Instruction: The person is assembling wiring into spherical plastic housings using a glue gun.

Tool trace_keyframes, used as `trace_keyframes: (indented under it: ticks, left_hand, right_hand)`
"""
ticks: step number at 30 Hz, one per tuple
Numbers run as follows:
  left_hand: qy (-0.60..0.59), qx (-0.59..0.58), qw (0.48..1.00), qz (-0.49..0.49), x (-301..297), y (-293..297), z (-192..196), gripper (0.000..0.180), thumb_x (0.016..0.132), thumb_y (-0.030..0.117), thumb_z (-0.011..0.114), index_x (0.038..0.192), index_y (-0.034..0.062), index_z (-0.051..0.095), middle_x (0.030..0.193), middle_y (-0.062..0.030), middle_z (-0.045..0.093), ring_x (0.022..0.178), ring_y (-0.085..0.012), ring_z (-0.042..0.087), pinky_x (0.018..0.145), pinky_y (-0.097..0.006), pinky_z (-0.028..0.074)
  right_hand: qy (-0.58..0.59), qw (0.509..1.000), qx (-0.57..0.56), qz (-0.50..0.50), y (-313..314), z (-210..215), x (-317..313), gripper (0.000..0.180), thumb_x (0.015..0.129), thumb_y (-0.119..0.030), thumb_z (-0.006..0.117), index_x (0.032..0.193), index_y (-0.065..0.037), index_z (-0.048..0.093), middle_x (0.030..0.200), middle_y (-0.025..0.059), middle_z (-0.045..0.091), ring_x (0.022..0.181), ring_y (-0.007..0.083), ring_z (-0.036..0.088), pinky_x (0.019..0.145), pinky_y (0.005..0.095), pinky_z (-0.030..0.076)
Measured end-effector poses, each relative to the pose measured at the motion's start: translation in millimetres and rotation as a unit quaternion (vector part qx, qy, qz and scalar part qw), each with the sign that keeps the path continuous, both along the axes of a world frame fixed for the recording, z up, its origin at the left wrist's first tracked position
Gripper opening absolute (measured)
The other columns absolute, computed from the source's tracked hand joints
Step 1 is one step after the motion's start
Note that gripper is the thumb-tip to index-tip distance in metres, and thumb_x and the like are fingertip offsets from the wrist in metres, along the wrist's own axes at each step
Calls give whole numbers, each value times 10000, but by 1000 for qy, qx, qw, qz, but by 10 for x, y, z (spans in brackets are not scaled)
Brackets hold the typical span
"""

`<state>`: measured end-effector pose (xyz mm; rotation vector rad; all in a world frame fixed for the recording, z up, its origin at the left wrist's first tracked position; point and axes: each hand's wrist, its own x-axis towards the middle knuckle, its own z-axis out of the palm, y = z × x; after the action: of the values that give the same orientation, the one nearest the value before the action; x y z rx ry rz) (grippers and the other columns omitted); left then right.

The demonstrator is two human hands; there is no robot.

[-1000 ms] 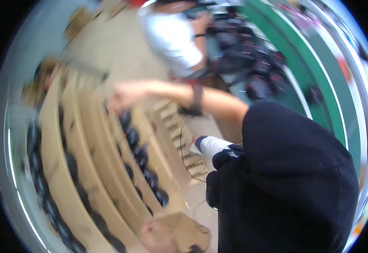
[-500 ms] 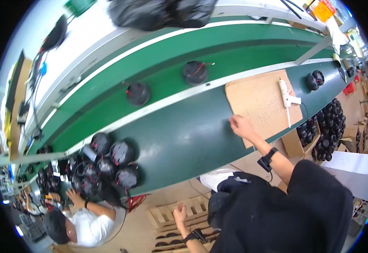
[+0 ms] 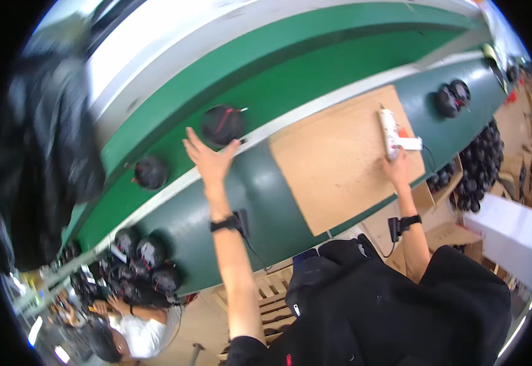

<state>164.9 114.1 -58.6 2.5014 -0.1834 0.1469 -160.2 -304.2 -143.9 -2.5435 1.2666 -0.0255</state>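
A black round part with a red wire point(image 3: 223, 124) lies on the green strip behind the bench. My left hand point(image 3: 212, 160) reaches out at its near edge, fingers spread and nothing in the grasp; whether the fingertips touch the part cannot be made out. On the right of a tan cardboard sheet point(image 3: 333, 158) lies a white hot glue gun point(image 3: 390, 133), nozzle pointing away from me. My right hand point(image 3: 398, 167) is closed around its rear end, where the glue stick is hidden by the fingers.
Another black round part point(image 3: 151, 172) sits farther left on the strip. Several such parts point(image 3: 151, 251) crowd the bench's left end, near a seated person in a white shirt point(image 3: 141, 332). Two joined black parts point(image 3: 452, 97) stand at right. A black bag point(image 3: 46, 152) hangs at left.
My left hand has risen from below the bench edge to the black part on the strip. My right hand has gone from the cardboard's left edge to the glue gun. The view has shifted.
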Motion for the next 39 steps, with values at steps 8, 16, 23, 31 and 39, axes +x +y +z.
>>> trace_keyframes:
  ticks: [8, 16, 23, 31, 39]
  left_hand:
    - [120, -98, 981, -119, -374, -779, -7, 1226, 546, 330, 924, 1485, -62, 239, 1432, -281, 395, 1300, -415, 445, 1088, -472, 400]
    - [150, -57, 969, -189, -1923, -1228, -171, 960, 593, 347, 901, 1414, 122, 456, 1461, -263, 332, 1296, -487, 371, 1057, -538, 385]
    - [20, -91, 965, -246, -1871, -1201, -320, 301, 723, 218, 818, 994, 112, 741, 1406, -201, 472, 1319, -444, 393, 1083, -506, 357]
    - [151, -283, 913, -250, -1521, -858, -548, 166, 711, 64, 801, 871, 84, 762, 1255, -128, 596, 1174, -304, 577, 1000, -431, 474]
    - [360, -372, 804, -294, -1020, -796, -839, 121, 820, 44, 776, 917, -12, 731, 922, -19, 623, 725, -49, 533, 600, -201, 383]
  right_hand:
    - [41, 993, 88, -70, -350, 91, -138, 714, 768, -210, 713, 1373, -12, 388, 1239, 280, 543, 1134, 442, 543, 898, 527, 480]
    - [35, 964, -121, 235, -929, 44, 46, 730, 688, -107, 652, 1382, -27, 439, 1196, 229, 546, 1157, 441, 498, 1029, 479, 408]
    - [-178, 947, -10, 267, -1038, 108, 30, 482, 848, -178, 614, 1313, -95, 518, 778, 122, 576, 620, 262, 574, 607, 369, 475]
    - [-328, 768, 550, -19, 8, 999, -452, 538, 882, -264, 677, 1319, -45, 452, 1082, 170, 492, 744, 178, 523, 477, 257, 469]
    - [-104, 781, 593, 167, 467, 1376, -230, 370, 862, -339, 685, 1041, -32, 582, 1029, 225, 627, 934, 336, 643, 577, 359, 572]
